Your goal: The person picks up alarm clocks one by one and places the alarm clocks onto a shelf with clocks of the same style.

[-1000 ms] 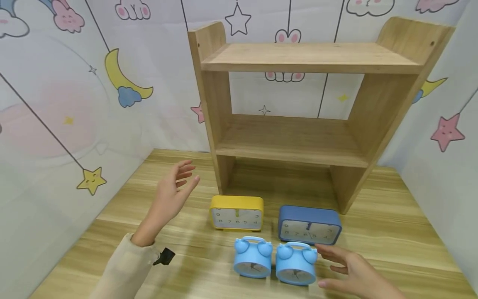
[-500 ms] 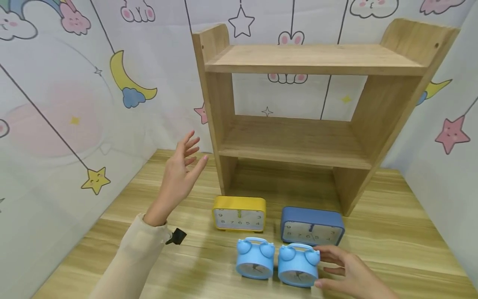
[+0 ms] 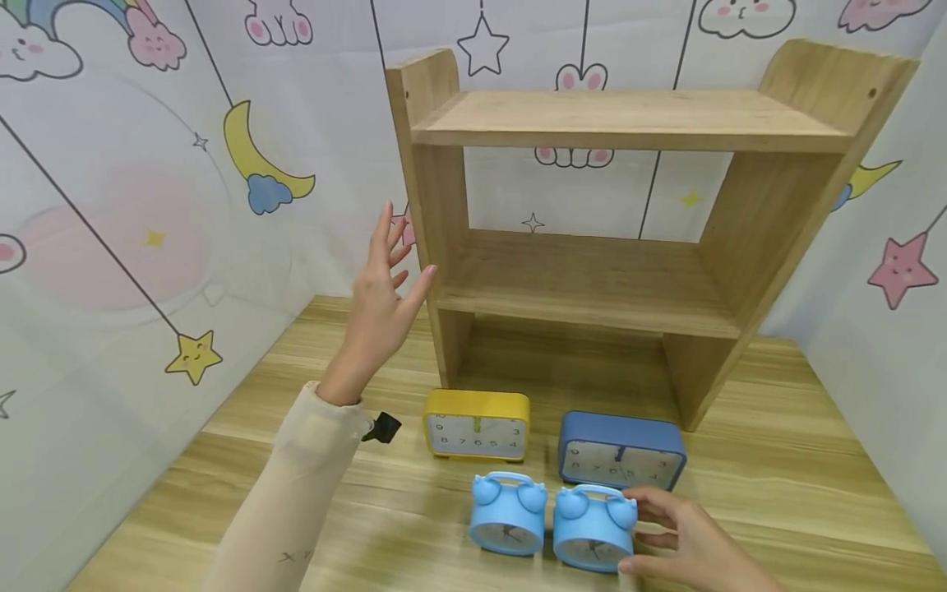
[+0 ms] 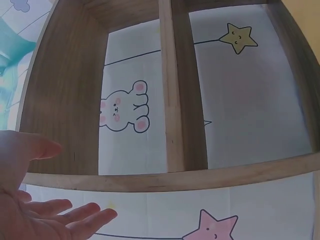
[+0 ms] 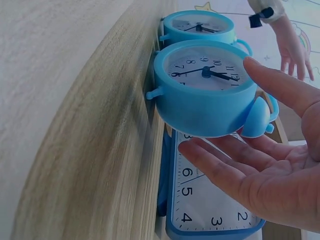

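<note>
My left hand [image 3: 381, 308] is raised beside the left side of the wooden shelf unit [image 3: 584, 316], fingers extended and holding nothing. In the left wrist view, my left hand [image 4: 47, 200] has its thumb and fingers spread near the shelf's side edge. My right hand [image 3: 684, 534] is at the right side of a light blue twin-bell alarm clock [image 3: 594, 526]. In the right wrist view, the thumb is by the clock's front rim and the extended fingers are behind it; firm contact cannot be made out. A matching light blue alarm clock [image 3: 508, 514] stands to its left.
Behind the light blue clocks stand a yellow rectangular clock [image 3: 477, 403] and a blue rectangular clock [image 3: 623, 427], in front of the shelf's base. The wood-grain tabletop [image 3: 414, 534] is bounded by cartoon-printed white cloth walls [image 3: 111, 271].
My left hand has risen and moved right, towards the shelf's side. My right hand has moved slightly left, its thumb now at the nearer light blue clock's edge. The clocks stand as before.
</note>
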`<state>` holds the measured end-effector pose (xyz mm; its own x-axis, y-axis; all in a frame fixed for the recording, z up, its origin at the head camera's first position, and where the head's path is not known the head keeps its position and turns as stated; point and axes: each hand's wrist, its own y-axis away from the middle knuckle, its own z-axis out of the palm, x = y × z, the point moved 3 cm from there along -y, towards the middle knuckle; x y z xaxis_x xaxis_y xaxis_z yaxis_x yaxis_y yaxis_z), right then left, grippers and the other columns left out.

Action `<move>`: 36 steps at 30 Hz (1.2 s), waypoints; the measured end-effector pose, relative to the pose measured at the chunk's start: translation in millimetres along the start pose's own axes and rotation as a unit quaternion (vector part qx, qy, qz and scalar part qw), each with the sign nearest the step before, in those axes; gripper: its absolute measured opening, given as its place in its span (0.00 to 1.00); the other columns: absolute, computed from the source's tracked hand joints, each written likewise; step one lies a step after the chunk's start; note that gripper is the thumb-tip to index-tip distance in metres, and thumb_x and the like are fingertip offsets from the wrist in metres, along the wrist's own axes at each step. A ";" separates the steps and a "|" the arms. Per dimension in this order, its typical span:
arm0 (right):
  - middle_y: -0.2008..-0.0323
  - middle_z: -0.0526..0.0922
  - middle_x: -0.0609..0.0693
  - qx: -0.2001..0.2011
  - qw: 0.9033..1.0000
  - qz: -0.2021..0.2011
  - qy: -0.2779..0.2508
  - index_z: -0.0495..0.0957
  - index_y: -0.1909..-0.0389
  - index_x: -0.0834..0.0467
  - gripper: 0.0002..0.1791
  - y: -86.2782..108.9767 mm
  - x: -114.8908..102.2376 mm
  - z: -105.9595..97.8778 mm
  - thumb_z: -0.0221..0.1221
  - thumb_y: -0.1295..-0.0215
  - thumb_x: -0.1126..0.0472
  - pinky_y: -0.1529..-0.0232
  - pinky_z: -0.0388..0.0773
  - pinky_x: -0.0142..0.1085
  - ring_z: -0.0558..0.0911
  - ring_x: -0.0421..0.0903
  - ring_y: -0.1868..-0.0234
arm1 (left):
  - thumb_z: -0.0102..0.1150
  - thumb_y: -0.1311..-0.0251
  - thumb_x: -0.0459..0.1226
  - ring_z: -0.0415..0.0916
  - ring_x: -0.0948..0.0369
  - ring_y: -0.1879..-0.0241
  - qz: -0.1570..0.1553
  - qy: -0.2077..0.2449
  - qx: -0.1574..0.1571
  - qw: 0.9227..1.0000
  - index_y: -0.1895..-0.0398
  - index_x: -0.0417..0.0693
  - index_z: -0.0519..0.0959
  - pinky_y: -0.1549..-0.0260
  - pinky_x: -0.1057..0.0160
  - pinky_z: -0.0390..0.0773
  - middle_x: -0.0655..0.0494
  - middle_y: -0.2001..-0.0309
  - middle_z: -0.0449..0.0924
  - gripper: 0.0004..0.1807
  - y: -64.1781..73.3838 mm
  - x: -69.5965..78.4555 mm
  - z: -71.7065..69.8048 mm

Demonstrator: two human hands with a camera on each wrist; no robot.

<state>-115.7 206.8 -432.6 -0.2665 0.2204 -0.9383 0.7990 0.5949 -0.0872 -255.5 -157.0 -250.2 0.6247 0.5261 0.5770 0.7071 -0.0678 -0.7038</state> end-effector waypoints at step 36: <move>0.44 0.76 0.57 -0.008 0.998 -0.020 -0.064 0.65 0.41 0.81 0.30 -4.6 4.3 5.2 0.66 0.37 0.70 0.56 0.84 0.41 0.77 0.31 0.47 | 0.43 0.29 0.23 0.71 0.40 0.40 0.022 -0.057 0.037 0.997 0.21 0.42 0.36 0.43 0.45 0.75 0.31 0.31 0.59 0.40 -59.9 -3.0 25.2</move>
<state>-117.7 201.0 -437.9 -0.2254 0.0965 -0.9695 0.7809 0.6129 -0.1206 -308.0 -133.1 -220.2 0.6099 0.6180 0.4961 0.6505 -0.0328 -0.7588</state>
